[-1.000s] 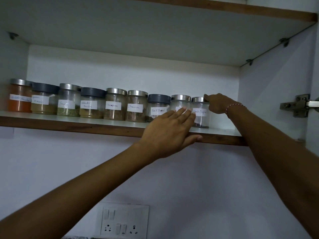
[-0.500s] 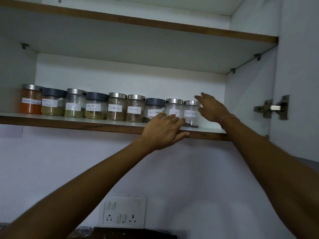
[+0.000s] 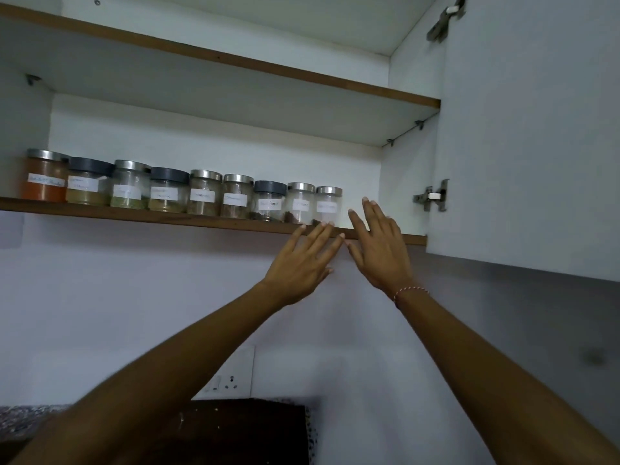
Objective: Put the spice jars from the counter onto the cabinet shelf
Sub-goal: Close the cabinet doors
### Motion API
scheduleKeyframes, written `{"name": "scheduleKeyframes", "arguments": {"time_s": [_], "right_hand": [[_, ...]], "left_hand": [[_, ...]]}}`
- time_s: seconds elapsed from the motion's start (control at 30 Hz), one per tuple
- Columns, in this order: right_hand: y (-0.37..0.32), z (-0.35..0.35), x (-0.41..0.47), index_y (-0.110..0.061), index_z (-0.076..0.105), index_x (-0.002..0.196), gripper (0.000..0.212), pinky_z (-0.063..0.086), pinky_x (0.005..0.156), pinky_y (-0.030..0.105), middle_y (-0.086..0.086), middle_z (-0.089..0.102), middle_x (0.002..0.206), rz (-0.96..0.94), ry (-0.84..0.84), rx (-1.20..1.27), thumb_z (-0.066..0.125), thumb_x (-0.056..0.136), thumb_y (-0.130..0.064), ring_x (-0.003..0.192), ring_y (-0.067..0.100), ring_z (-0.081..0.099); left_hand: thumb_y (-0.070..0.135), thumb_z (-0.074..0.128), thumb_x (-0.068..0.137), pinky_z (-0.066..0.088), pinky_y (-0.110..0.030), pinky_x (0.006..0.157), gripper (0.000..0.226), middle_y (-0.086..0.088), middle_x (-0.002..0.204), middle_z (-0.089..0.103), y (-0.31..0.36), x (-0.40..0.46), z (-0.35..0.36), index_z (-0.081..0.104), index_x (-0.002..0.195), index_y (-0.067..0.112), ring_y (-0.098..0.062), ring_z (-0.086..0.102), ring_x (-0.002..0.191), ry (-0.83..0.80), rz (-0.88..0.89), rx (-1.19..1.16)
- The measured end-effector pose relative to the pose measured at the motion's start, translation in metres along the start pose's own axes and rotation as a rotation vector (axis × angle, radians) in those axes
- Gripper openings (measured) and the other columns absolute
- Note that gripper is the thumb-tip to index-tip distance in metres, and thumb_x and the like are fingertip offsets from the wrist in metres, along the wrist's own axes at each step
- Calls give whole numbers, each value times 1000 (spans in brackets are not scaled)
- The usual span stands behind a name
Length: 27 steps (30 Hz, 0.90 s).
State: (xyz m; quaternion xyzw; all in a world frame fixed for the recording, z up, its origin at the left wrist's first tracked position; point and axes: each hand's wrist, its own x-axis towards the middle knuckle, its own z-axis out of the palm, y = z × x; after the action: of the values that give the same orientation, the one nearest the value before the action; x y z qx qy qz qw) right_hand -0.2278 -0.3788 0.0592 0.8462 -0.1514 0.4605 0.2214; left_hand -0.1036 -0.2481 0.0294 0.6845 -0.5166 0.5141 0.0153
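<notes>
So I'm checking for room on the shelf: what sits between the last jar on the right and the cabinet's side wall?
Nothing stands there in the head view: past the rightmost jar the shelf looks bare to the side wall; only the right hand overlaps it.

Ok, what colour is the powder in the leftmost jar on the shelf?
Orange, in the silver-lidded glass jar, seen in the head view.

The spice jars are clear glass with a faint shine, each bearing a white paper label. Most carry brushed metal lids; three have matt dark grey lids that look like plastic. The shelf is smooth white laminate edged in brown wood grain. The cabinet door is matt white, its hinge bare shiny metal. The switch plate is glossy white plastic. The table below is speckled stone.
</notes>
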Motion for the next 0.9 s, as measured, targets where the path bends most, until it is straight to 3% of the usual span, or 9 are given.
{"name": "scheduleKeyframes", "arguments": {"time_s": [0.13, 0.3, 0.5, 0.67, 0.8, 0.9], "right_hand": [[18, -40, -44, -13, 29, 145, 59, 22, 112, 49, 18, 16, 155, 68, 2, -136, 47, 93, -35, 144, 32, 16], [33, -98, -94, -12, 32, 144, 58, 19, 113, 50, 21, 20, 153, 98, 30, -319, 50, 92, -33, 143, 34, 19], [51, -170, -137, -15, 22, 147, 63, 9, 114, 49, 22, 14, 154, 220, 149, -482, 46, 93, -35, 143, 32, 7], [66, -231, -174, -18, 19, 148, 64, 0, 114, 48, 24, 15, 154, 355, 250, -618, 44, 93, -40, 143, 35, 11], [90, -271, -207, -19, 9, 149, 68, -5, 114, 49, 22, 4, 156, 544, 251, -659, 38, 93, -47, 145, 35, 1], [109, -286, -226, -15, 1, 148, 72, -1, 117, 47, 20, -3, 156, 596, 234, -608, 36, 94, -48, 145, 34, -5]], "left_hand": [[46, 25, 97, 10, -46, 117, 64, -16, 156, 11, 37, 1, -30, 8, 148, 11, -28, 9, 145, 94, 12, -68], [49, 21, 97, 6, -45, 118, 65, -14, 157, 4, 92, 11, -69, 5, 148, 11, -27, 2, 146, 152, 156, -157], [52, 20, 96, 0, -42, 118, 70, -11, 158, -6, 143, 39, -125, -8, 148, 16, -25, -6, 146, 267, 271, -248], [54, 18, 95, 5, -41, 119, 68, -10, 158, 1, 190, 63, -176, 0, 149, 16, -24, -1, 146, 427, 350, -363], [56, 31, 91, 6, -40, 117, 76, -10, 158, 7, 237, 80, -206, 2, 149, 17, -24, 3, 146, 521, 437, -404], [58, 41, 87, 1, -39, 116, 84, -9, 158, 6, 266, 92, -222, 1, 149, 18, -20, -6, 143, 550, 474, -421]]}}
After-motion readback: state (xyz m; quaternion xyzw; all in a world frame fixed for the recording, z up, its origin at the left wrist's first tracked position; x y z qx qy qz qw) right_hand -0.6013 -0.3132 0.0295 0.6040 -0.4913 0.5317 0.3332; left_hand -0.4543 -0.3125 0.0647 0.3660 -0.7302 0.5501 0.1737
